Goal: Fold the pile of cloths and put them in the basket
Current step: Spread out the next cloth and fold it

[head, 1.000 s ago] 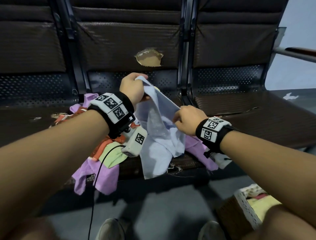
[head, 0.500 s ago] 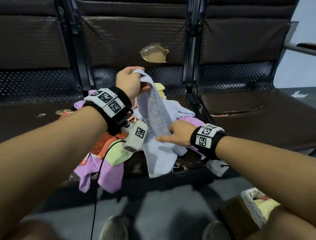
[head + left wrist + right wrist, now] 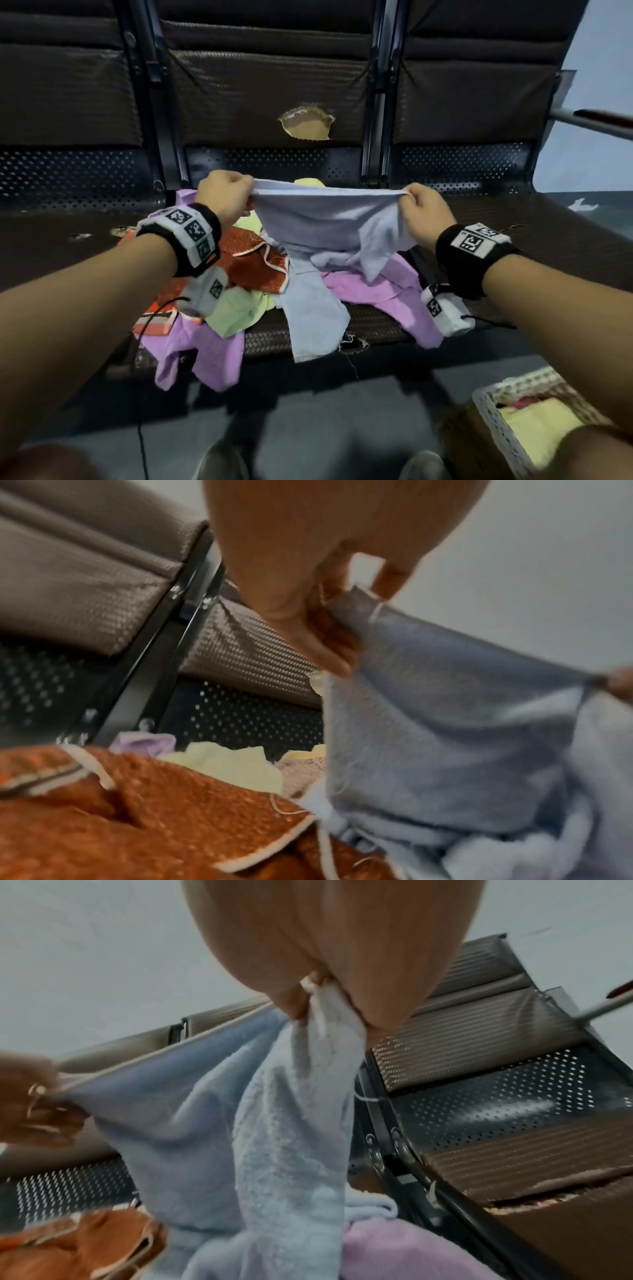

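A light blue cloth (image 3: 322, 219) is stretched between both hands above the pile on the middle bench seat. My left hand (image 3: 227, 197) pinches its left top corner, seen close in the left wrist view (image 3: 329, 631). My right hand (image 3: 419, 209) pinches the right top corner, with the blue cloth (image 3: 240, 1123) hanging below it. The cloth's lower part droops onto the pile and over the seat's front edge. The pile holds an orange-red cloth (image 3: 253, 263), purple cloths (image 3: 198, 349) and a pale green cloth (image 3: 236, 311). A white woven basket (image 3: 496, 414) stands on the floor at lower right, with a yellow cloth (image 3: 537, 428) inside.
The dark bench (image 3: 513, 236) has seats to the left and right of the pile. Its middle backrest has a torn hole (image 3: 306, 125). A metal armrest (image 3: 596, 121) sticks out at far right. My shoes (image 3: 222, 462) are on the grey floor below.
My right hand slid along the blue cloth's edge to its far corner and lifted. Both hands moved apart, and the top edge is now pulled taut between them.
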Demonstrator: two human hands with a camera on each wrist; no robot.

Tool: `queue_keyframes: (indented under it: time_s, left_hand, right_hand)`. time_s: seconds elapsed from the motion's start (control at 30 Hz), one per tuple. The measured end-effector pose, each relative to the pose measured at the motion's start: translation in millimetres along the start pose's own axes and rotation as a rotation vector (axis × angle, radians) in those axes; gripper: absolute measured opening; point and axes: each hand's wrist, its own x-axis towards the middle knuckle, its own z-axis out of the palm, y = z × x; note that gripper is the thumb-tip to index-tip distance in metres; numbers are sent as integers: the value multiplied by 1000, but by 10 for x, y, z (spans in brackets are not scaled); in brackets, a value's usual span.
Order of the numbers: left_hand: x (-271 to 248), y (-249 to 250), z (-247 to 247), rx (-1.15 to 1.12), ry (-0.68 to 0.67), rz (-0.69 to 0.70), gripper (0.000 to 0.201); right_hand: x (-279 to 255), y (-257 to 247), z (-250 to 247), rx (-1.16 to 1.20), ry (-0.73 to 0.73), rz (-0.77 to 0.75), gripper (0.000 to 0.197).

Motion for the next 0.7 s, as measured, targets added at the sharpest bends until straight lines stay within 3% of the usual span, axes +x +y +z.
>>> queue_keyframes:
  time_s: [0.1, 0.17, 0.23, 0.3, 0.43, 0.57, 0.7]
  left_hand:
    - [-166, 32, -62, 248, -78, 230, 23]
    - [-162, 56, -128, 316, 5, 334, 21]
    - [-123, 120, -199, 307, 109, 391, 12]
    - [-92, 224, -234, 272, 152, 404, 25]
    - [-81, 509, -253, 61, 281, 298, 46]
    - [-119, 580, -189, -134, 292, 174, 55]
    - [-253, 483, 40, -307, 258, -64, 61]
  right_hand:
    - [15, -34, -108, 61, 37, -25, 25]
    - [-2, -90, -180, -6, 14, -79, 35]
    - [-26, -171, -228, -141, -40, -90, 33]
    - [-58, -274, -262, -195, -10, -99, 25]
    - [-19, -523, -378, 79, 126, -1, 39]
    - [-27, -672, -372, 556, 28, 200, 26]
    - [-118, -636, -217, 644, -112, 361, 27]
